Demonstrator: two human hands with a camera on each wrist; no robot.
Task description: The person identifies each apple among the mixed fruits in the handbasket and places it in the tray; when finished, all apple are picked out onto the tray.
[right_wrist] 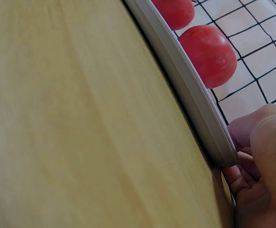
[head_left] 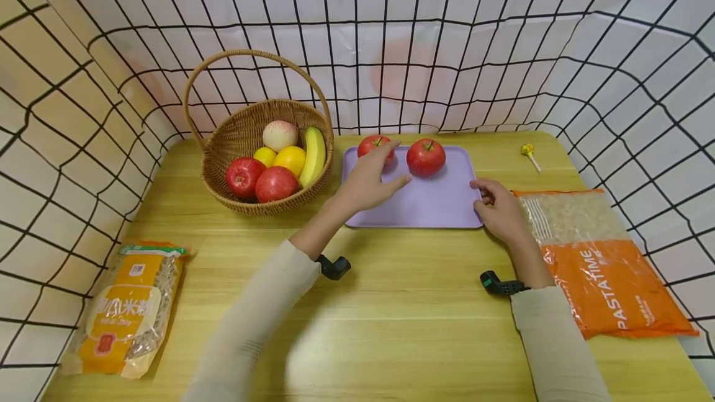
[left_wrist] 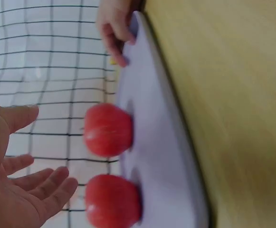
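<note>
A lilac tray [head_left: 419, 209] lies on the wooden table with two red apples on it, a left apple [head_left: 370, 143] and a right apple [head_left: 427, 159]. Over the tray's left part hovers my left hand [head_left: 370, 180], its thumb and fingers spread apart. It partly hides the left apple in the head view; the left wrist view shows a gap between that hand [left_wrist: 26, 190] and both apples. At the tray's right edge, my right hand [head_left: 499, 211] holds the rim between thumb and curled fingers, as the right wrist view shows with the thumb [right_wrist: 244, 128] at the rim.
Left of the tray stands a wicker basket [head_left: 215, 172] holding apples, a peach, yellow fruits and a banana. A yellow lollipop [head_left: 527, 151] lies at the back right. An orange pasta bag [head_left: 614, 290] sits right, another food bag [head_left: 125, 315] left. Black-gridded white walls [head_left: 447, 48] surround the table.
</note>
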